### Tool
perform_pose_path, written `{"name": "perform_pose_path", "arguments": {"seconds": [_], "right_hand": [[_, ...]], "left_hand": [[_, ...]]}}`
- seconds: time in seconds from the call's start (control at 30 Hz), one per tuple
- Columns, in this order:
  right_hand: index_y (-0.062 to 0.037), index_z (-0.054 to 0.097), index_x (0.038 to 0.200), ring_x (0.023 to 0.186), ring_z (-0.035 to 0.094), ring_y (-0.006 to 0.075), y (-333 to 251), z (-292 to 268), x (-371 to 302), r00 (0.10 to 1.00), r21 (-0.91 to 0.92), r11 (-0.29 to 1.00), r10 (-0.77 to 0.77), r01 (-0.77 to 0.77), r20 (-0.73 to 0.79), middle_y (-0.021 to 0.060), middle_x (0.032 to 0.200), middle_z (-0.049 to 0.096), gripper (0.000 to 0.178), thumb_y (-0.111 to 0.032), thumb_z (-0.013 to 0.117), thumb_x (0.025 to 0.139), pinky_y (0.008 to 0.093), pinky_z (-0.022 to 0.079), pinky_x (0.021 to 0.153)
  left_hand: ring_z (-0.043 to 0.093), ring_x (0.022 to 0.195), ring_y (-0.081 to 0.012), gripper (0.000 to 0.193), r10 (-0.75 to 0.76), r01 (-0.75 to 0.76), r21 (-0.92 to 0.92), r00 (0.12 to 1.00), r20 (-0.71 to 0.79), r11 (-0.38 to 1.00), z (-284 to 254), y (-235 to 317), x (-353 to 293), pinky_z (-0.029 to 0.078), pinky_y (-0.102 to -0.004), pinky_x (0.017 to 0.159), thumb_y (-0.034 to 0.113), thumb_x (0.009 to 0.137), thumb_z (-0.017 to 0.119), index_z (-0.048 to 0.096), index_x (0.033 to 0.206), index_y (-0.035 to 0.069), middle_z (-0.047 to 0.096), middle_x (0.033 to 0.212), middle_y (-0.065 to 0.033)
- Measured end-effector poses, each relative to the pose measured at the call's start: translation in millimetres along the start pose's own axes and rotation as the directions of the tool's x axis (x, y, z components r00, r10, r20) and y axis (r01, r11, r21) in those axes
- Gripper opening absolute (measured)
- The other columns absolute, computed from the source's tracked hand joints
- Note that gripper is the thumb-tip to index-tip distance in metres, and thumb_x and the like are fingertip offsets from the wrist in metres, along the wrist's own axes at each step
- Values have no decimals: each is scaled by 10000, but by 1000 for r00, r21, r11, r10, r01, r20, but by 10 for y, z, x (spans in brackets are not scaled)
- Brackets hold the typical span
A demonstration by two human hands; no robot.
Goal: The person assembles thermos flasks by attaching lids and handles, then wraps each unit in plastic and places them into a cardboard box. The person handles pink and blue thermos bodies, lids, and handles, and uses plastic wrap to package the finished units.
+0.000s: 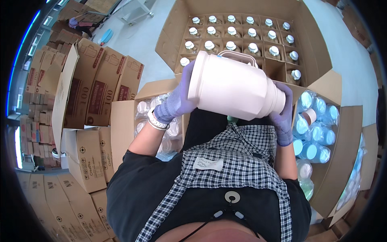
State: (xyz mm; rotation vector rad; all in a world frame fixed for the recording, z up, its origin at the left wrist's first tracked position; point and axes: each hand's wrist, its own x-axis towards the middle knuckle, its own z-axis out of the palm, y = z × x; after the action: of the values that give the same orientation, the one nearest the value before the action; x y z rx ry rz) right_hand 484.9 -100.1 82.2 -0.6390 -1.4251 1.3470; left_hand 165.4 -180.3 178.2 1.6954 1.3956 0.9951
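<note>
A pale pink thermos jug lies on its side in the air before my chest, its loop handle turned to the far side. Its wide end rests in my left hand, which wears a purple glove. Around the narrower neck end are the gloved fingers of my right hand. Just beyond the jug stands an open cardboard box, where several bottle-shaped pieces with pale round tops sit upright between cardboard dividers. The jug hides part of the box's near rows.
At my left, an open carton holds pale round pieces in clear plastic. Blue plastic-wrapped cylindrical pieces fill a carton at my right. Stacked cartons stand further left. Far back are a person, a blue basin and a white cart.
</note>
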Motion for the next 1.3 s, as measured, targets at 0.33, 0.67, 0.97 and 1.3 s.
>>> {"name": "perform_pose_path", "arguments": {"seconds": [0.33, 0.67, 0.97, 1.3], "right_hand": [[-91, 507, 1366, 1279, 528, 389, -113, 146, -68, 947, -33, 951, -301, 306, 114, 225, 1387, 531, 834, -481, 860, 720, 524, 391, 1127], [-3, 466, 1497, 1381, 510, 296, -165, 354, -61, 887, 493, 738, 398, -460, 232, 122, 1419, 558, 732, -594, 374, 1075, 427, 368, 1187], [-4, 519, 1433, 1242, 599, 278, 202, 237, 281, 876, 250, 841, 449, -481, 175, 152, 1381, 597, 669, -538, 535, 1030, 398, 481, 1064], [18, 585, 1322, 1162, 642, 319, -100, 470, -73, 945, -244, 913, -308, 327, 114, 211, 1309, 624, 708, -321, 851, 760, 390, 493, 1030]], "left_hand": [[207, 1546, -306, 1328, 32, -96, -483, 990, -138, 871, 91, -158, -139, 234, -455, 1242, 790, 796, 654, -35, 1652, 44, 120, 1693, -188], [333, 1452, -456, 1252, 582, -571, 180, 813, -9, 801, 59, 202, -199, 305, -567, 1166, 651, 485, 886, 447, 1484, 36, 336, 1557, -256], [375, 1461, -440, 1223, 458, -417, 234, 874, -162, 878, 73, 86, -263, 306, -546, 1209, 652, 639, 857, 350, 1562, 31, 329, 1603, -271], [513, 1380, -344, 1013, -340, 156, -777, 937, -79, 610, 93, -109, -386, 436, -450, 1150, 624, 874, 659, 280, 1593, 19, 452, 1528, -218]]}}
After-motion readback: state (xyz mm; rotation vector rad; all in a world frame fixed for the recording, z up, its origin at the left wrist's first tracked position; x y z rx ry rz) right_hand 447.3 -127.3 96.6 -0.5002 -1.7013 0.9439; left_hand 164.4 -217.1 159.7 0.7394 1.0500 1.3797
